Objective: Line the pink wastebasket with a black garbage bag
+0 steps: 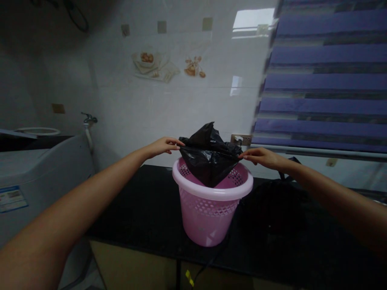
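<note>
A black plastic bag (211,159) is stretched between my two hands above a pink plastic basket (208,217), which has a row of holes below its pale rim. The lower point of the bag dips inside the basket's mouth. At the bag's left corner, my left hand (165,146) pinches the edge between thumb and fingers. My right hand (261,157) grips the opposite corner in the same way. The basket stands upright on a black countertop (139,217).
On the left stands a grey-white washing machine (51,161), with a wall tap (90,118) behind it. A dark bag-like object (275,201) lies right of the basket. A socket (242,139) is on the tiled wall, and a purple striped blind (326,80) hangs at the right.
</note>
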A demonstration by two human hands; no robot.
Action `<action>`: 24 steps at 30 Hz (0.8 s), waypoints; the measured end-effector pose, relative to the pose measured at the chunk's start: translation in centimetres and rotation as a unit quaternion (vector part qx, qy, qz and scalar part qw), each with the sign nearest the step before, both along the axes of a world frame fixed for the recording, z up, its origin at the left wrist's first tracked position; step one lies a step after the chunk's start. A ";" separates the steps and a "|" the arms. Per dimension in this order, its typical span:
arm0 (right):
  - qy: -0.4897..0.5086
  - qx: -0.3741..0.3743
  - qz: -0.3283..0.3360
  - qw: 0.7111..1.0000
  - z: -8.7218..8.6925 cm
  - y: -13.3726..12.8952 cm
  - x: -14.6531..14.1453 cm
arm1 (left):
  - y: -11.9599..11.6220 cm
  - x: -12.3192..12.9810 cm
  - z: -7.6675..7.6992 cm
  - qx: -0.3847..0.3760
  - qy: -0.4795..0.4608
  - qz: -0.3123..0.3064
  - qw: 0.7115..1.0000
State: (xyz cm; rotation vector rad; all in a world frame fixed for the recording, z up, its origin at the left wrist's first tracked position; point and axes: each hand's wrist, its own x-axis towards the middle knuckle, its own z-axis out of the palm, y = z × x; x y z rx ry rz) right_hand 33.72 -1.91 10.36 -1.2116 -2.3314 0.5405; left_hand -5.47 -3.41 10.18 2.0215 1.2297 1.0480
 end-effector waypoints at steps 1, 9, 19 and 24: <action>-0.006 -0.002 -0.003 1.000 0.0 -0.2 0.0 | -0.1 0.0 0.0 0.002 0.005 -0.004 1.000; 0.054 0.018 -0.017 0.998 0.4 -1.0 0.2 | -0.8 0.7 0.8 0.084 -0.009 0.038 0.996; 0.223 0.100 0.010 0.970 0.9 1.0 -5.6 | 1.0 6.6 2.3 0.201 -0.071 0.067 0.975; 0.244 0.184 -0.028 0.952 0.0 3.3 -7.7 | 2.5 8.4 1.6 0.209 -0.103 0.061 0.970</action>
